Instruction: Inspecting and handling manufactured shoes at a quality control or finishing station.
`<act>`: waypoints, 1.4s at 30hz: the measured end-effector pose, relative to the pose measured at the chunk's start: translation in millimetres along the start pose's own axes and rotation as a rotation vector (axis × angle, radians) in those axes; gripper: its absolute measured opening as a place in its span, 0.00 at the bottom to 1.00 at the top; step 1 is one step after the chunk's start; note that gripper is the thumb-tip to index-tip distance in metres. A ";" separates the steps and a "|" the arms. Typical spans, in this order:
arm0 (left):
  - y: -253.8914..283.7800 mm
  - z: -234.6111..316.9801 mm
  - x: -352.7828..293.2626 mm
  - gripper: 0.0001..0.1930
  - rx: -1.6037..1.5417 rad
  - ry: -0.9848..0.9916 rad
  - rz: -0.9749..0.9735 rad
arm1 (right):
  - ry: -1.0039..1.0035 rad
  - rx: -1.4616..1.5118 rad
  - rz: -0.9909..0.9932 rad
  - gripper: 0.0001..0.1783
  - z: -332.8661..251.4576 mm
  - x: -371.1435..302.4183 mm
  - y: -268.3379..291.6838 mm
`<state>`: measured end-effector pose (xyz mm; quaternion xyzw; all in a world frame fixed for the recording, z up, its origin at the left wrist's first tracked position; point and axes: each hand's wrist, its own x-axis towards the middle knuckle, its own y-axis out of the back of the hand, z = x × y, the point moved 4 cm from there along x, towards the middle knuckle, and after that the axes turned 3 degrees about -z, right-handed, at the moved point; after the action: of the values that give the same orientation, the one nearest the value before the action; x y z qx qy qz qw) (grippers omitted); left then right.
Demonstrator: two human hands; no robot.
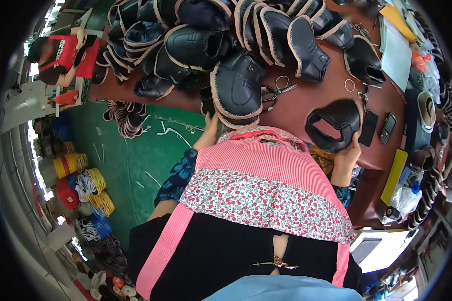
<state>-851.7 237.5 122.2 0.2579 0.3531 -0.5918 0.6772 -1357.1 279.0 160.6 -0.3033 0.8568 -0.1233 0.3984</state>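
On the right side of the table, my right hand grips a black shoe upper by its edge, with its wide opening turned toward me. My left hand is at the table's front edge, its fingers closed at a small dark shoe upper; part of the fingers is hidden. Right beside it, a black upper with pale stitched edging lies on top of another. Scissors with black handles rest on the table between my hands.
Stacked black uppers cover the far part of the red-brown table. Two phones, one a keypad phone, lie at the right. A bundle of edging strips is on the green floor at left. Another person works at far left.
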 end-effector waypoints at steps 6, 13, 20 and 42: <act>-29.6 17.5 66.1 0.50 -0.439 0.128 -0.167 | -0.030 0.020 -0.028 0.28 41.7 15.5 -2.0; -73.7 96.1 106.0 0.45 -0.451 -0.031 -0.287 | 0.442 -0.394 -0.311 0.22 34.9 31.8 -97.4; -72.8 177.1 131.3 0.40 -0.312 -0.128 -0.363 | 0.500 -1.452 -0.343 0.31 171.6 88.5 -265.5; -9.1 327.6 335.2 0.25 0.264 -0.379 -0.400 | 0.357 -1.281 -0.549 0.25 179.6 213.2 -514.2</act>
<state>-787.2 -223.0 62.5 0.1541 0.1842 -0.7917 0.5617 -1110.6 -251.2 146.7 -0.6571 0.7058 0.2600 -0.0495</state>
